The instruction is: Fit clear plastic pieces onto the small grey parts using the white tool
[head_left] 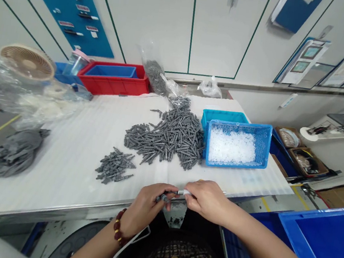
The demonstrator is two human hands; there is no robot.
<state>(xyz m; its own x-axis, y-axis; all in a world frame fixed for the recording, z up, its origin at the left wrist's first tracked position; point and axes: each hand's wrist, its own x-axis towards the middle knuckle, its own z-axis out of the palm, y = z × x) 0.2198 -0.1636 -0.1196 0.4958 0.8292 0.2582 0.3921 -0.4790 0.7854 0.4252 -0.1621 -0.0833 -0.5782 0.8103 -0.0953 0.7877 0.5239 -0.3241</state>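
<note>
At the near edge of the table, my left hand (147, 203) is closed around small dark grey ribbed plastic pieces (164, 198). My right hand (208, 200) pinches a slim white-handled tool (184, 192), whose thin tip points left and meets a piece at my left fingertips. Fingers cover much of this contact. Beyond my hands lies a large heap of similar grey pieces (171, 135), with a smaller pile (114, 165) to its left. A blue bin (234, 166) of small clear-white rings (232, 146) stands behind my right hand.
A teal bin (224, 116) sits behind the blue one. Further back are a red bin (113, 88), a bag of grey pieces (155, 77) and a fan (27, 62) in plastic. Grey cloth (16, 153) lies left. Large blue crates (322, 246) stand at right.
</note>
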